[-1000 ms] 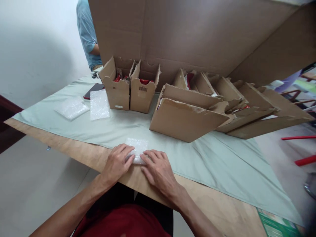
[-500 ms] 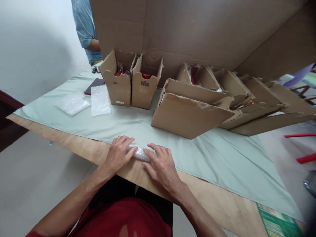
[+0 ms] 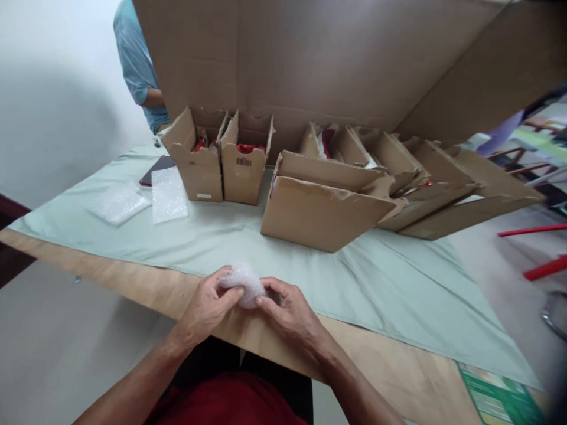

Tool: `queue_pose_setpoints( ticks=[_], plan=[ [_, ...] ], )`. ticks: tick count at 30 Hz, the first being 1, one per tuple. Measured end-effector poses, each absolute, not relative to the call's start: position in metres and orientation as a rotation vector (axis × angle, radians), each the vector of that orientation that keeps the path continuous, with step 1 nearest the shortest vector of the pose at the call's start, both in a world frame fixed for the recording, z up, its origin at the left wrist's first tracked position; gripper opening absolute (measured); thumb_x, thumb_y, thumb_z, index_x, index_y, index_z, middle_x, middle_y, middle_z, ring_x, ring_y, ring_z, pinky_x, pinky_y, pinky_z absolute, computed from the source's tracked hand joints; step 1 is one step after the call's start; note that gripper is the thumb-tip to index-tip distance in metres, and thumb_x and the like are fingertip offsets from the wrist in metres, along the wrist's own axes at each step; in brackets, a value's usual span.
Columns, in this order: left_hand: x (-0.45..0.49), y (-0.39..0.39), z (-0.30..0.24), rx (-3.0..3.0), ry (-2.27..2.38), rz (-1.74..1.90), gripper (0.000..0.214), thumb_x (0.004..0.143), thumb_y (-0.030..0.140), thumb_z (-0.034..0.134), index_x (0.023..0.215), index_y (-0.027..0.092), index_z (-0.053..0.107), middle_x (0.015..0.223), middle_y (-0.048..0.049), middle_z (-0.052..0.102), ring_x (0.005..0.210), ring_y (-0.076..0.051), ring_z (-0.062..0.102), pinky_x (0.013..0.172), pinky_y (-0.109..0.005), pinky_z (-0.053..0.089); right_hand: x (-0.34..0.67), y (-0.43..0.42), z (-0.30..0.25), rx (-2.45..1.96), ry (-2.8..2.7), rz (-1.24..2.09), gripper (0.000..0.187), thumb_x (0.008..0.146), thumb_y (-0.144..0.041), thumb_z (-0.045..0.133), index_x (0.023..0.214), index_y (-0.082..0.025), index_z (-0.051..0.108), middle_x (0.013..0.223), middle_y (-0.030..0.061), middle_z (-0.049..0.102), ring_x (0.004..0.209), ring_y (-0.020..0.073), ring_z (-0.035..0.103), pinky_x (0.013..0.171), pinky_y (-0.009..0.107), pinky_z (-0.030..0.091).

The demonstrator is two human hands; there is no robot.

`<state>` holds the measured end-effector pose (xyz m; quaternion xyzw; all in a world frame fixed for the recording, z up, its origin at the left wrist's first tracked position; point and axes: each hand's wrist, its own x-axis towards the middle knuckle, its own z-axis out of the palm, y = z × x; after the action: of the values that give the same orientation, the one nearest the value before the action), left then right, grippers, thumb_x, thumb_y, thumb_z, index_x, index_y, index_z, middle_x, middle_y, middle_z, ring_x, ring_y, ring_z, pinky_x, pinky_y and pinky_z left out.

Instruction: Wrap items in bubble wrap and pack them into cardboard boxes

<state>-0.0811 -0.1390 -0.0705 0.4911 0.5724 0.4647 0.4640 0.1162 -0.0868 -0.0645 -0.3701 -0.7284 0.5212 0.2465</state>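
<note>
Hands are pinching a small white bubble-wrap bundle [image 3: 243,284] between them. The left hand [image 3: 204,308] is cupping its left side and the right hand [image 3: 292,316] is pressing fingertips into its right end, both grips clenched on it. Bundle is sitting over the near edge of the wooden bench [image 3: 133,274], just short of the pale green cloth [image 3: 398,283]. Likely risk: wrap springing open or dropping off the edge, since only fingertips are holding it.

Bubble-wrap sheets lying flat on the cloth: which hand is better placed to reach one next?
Left, probably. Both hands grip the wrapped bundle, but the left hand is nearer the sheets; the right hand would have to cross over.
</note>
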Motion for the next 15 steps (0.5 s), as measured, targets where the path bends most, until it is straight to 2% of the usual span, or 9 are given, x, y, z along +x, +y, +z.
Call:
queue_pose_setpoints(
  ticks=[2, 4, 6, 10, 12, 15],
  plan=[
    [-0.075, -0.135, -0.065, 1.246, 1.355, 1.122, 0.020, 0.083, 0.033, 0.067, 0.098, 0.020, 0.069, 0.090, -0.0015, 0.075, 0.083, -0.019, 0.070, 0.074, -0.028, 0.058, 0.126, -0.086, -0.057, -0.991, -2.021, 1.391, 0.017, 0.088, -0.031, 0.067, 0.101, -0.024, 0.074, 0.108, 0.0061, 0.073, 0.099, 0.0228, 0.066, 0.090, 0.038, 0.050],
    [-0.069, -0.133, -0.062, 1.327, 1.347, 1.067, 0.014, 0.082, 0.031, 0.068, 0.091, 0.020, 0.068, 0.084, -0.0002, 0.073, 0.078, -0.017, 0.067, 0.069, -0.026, 0.055, 0.136, -0.085, -0.048, -1.035, -2.030, 1.349, 0.029, 0.082, -0.035, 0.076, 0.108, -0.024, 0.073, 0.115, 0.0074, 0.071, 0.104, 0.0248, 0.063, 0.094, 0.040, 0.048],
    [-0.063, -0.131, -0.059, 1.422, 1.354, 0.983, 0.010, 0.082, 0.029, 0.068, 0.084, 0.020, 0.066, 0.080, 0.0005, 0.070, 0.076, -0.016, 0.065, 0.067, -0.025, 0.053, 0.145, -0.083, -0.040, -1.059, -2.014, 1.391, 0.042, 0.078, -0.037, 0.081, 0.116, -0.025, 0.070, 0.112, 0.0056, 0.071, 0.102, 0.0244, 0.063, 0.093, 0.038, 0.048],
    [-0.055, -0.117, -0.042, 1.671, 1.258, 0.833, 0.018, 0.087, 0.037, 0.068, 0.082, 0.020, 0.066, 0.079, -0.0004, 0.070, 0.073, -0.017, 0.065, 0.064, -0.026, 0.052, 0.162, -0.077, -0.032, -0.994, -1.926, 1.524, 0.021, 0.083, -0.039, 0.077, 0.094, -0.022, 0.071, 0.089, 0.0004, 0.071, 0.084, 0.0192, 0.061, 0.077, 0.030, 0.047],
    [-0.053, -0.101, -0.023, 1.927, 1.259, 0.958, 0.019, 0.089, 0.039, 0.068, 0.095, 0.020, 0.068, 0.091, -0.0037, 0.073, 0.085, -0.020, 0.069, 0.075, -0.030, 0.056, 0.173, -0.071, -0.034, -1.028, -1.858, 1.487, 0.023, 0.083, -0.043, 0.076, 0.085, -0.021, 0.069, 0.079, -0.0007, 0.065, 0.076, 0.0173, 0.057, 0.072, 0.029, 0.044],
    [-0.051, -0.062, 0.010, 2.376, 1.355, 1.260, 0.035, 0.091, 0.033, 0.066, 0.123, 0.017, 0.063, 0.122, -0.0137, 0.070, 0.119, -0.028, 0.064, 0.101, -0.044, 0.052, 0.194, -0.063, -0.044, -1.108, -1.790, 1.411, 0.028, 0.082, -0.048, 0.077, 0.081, -0.021, 0.069, 0.076, -0.0004, 0.062, 0.075, 0.0174, 0.054, 0.072, 0.029, 0.042]
  ],
)
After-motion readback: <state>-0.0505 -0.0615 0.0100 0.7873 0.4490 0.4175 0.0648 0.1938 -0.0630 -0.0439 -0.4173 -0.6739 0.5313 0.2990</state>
